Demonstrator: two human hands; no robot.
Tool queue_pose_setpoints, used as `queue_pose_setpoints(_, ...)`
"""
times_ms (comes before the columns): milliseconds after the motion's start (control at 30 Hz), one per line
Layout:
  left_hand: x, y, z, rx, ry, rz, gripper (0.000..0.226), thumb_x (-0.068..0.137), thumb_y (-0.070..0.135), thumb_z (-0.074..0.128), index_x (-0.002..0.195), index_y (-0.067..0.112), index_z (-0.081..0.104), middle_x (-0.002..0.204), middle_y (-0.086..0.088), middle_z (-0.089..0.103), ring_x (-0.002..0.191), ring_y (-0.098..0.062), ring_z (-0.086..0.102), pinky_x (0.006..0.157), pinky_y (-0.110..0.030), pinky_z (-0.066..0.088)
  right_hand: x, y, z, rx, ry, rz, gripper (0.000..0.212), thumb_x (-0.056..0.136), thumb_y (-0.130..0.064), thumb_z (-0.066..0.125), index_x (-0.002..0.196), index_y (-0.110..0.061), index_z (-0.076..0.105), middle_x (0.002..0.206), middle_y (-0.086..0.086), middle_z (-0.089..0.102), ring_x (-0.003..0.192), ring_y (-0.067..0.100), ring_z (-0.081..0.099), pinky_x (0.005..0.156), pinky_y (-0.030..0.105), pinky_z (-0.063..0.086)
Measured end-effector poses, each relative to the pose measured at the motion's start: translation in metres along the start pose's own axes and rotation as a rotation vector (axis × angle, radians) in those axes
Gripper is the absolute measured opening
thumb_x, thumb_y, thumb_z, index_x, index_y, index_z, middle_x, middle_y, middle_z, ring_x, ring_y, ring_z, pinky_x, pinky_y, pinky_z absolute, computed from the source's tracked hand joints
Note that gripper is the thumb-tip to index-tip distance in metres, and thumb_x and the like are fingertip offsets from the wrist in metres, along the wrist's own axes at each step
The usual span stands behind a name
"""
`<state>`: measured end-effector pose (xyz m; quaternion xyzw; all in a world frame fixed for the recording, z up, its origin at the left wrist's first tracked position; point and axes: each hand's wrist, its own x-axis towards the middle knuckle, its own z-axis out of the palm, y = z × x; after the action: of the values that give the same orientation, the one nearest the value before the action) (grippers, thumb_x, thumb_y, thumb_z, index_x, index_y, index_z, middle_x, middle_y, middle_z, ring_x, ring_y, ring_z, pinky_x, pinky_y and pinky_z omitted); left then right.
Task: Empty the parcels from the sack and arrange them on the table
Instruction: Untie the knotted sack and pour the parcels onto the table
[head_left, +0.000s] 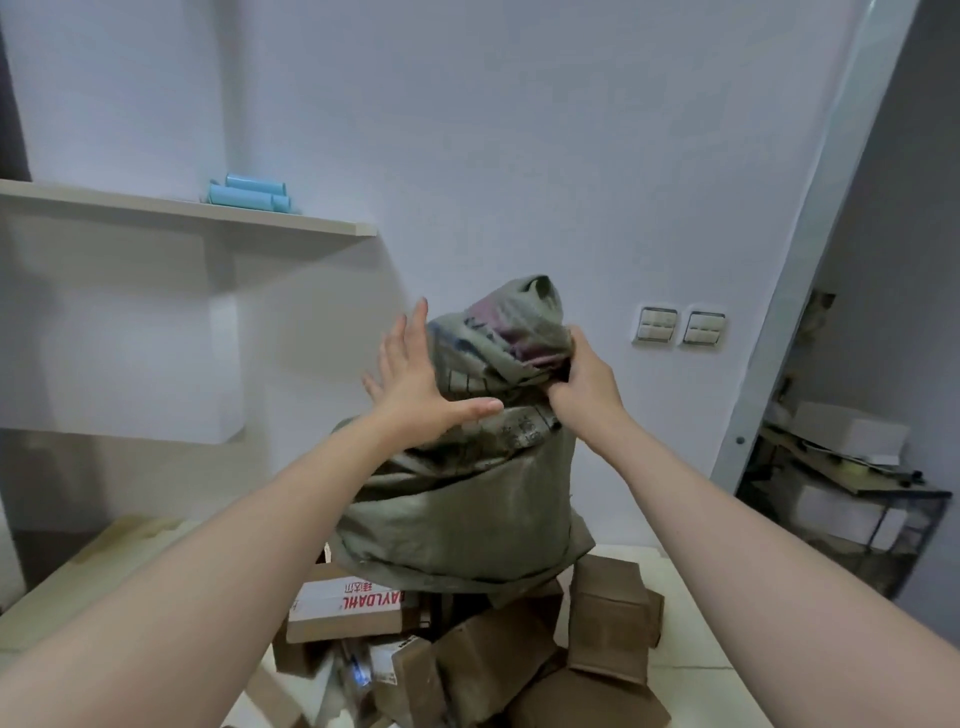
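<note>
While right fingers (575, 347) pinch the sack (467, 499) and left fingers (414, 335) spread, a parcel (340, 610) reads BAYLDAHL.

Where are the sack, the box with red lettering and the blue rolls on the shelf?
sack (457, 499), head view: its bulging lower cloth.
box with red lettering (335, 610), head view: its white printed face.
blue rolls (249, 195), head view: the front roll's side.

Pretty plain room, pale wall (519, 130) with soft, even light. Up at 10 o'clock there's a light wooden shelf (182, 210) with some blue rolls (249, 195) on it and a white box (130, 338) under it. Two switch plates (657, 325) at 3 o'clock. A grey metal frame (813, 234) slants up toward 1, and at 4 there's a dark wire rack (831, 499) holding white boxes (852, 431).
</note>
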<state>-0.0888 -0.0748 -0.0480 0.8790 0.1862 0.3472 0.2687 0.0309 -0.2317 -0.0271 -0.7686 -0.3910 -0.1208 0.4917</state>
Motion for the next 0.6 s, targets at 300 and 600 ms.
queue_pose_setpoints(300,-0.002,-0.007,0.005,-0.066,-0.289,0.156,0.150,0.046,0.045,0.094,0.146,0.051,-0.018,0.161,0.004,0.016,0.150,-0.020,0.009,0.119,-0.058,-0.002,-0.020,0.018,0.005,-0.043,-0.271,-0.304,0.050,0.073,0.010,0.054,0.108,-0.024,0.064,0.110,-0.003,0.064,0.104,0.013,0.060,0.089,0.020,0.046)
queue_pose_setpoints(600,-0.015,-0.012,0.012,-0.232,-0.016,0.234,0.062,0.068,0.019,0.088,0.107,0.046,0.048,0.105,0.025,0.056,0.096,-0.003,0.055,0.080,-0.017,0.042,-0.024,0.025,-0.007,0.118,-0.413,0.142,0.122,0.077,-0.019,0.081,0.152,-0.028,-0.014,0.146,-0.011,0.022,0.129,0.007,0.032,0.108,0.029,0.031)
